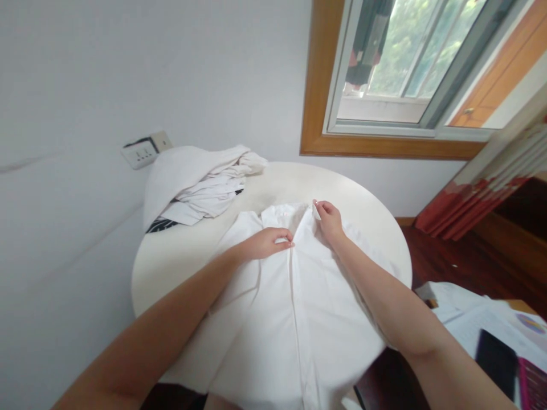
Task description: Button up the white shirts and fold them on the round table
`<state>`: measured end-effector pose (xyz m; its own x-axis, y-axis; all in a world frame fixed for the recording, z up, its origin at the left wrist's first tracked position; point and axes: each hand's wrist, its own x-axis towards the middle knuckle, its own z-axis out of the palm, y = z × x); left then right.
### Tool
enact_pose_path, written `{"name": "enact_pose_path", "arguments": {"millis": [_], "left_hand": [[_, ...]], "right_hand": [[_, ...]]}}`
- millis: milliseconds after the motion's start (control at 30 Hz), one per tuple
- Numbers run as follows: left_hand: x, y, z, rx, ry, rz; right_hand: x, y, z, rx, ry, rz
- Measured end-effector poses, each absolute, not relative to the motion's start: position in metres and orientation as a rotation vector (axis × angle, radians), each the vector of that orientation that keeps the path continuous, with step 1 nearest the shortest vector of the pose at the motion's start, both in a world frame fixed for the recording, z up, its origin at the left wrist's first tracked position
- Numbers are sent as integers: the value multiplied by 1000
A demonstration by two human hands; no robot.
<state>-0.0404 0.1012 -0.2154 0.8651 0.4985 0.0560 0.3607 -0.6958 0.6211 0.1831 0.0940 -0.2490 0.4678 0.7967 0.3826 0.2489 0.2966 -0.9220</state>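
Note:
A white button-front shirt (269,302) lies spread over the round table, its collar end away from me and its lower part hanging over the near edge. My left hand (267,243) pinches the front placket just below the neck opening. At the right side of the collar, my right hand (328,219) has thumb and finger closed on the shirt's edge. Between the two hands the neckline stands partly open in a V. The buttons are too small to make out.
Folded white cloths (200,182) are heaped at the back left of the round white table (376,228), near a wall socket (143,152). Papers (474,324), a dark phone (496,361) and a pink-edged object (532,381) lie low on the right. A curtain (465,205) hangs beyond.

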Motion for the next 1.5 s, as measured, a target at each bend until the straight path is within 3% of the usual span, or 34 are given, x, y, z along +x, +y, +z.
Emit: {"name": "enact_pose_path", "arguments": {"millis": [333,600,867,967,1100,1333,1500], "left_hand": [[-36,76,-234,2905,893,494],[-38,109,-239,3213,783,544],[-8,164,-216,3385,958,433],[-3,170,-214,3297,1147,455],[-13,170,-216,3169,1279,433],[-28,125,-210,2846,1184,787],[-24,78,-236,2437,870,966]], "right_hand": [[183,93,-252,-1352,-1205,451],[182,119,-243,-1613,-1424,-114],[176,157,-183,-1748,-1262,-298],[152,125,-171,-1660,-1638,-248],[125,69,-191,-1651,-2054,10],[136,37,-239,-1525,-2193,47],[149,39,-245,-1369,-2209,134]]}}
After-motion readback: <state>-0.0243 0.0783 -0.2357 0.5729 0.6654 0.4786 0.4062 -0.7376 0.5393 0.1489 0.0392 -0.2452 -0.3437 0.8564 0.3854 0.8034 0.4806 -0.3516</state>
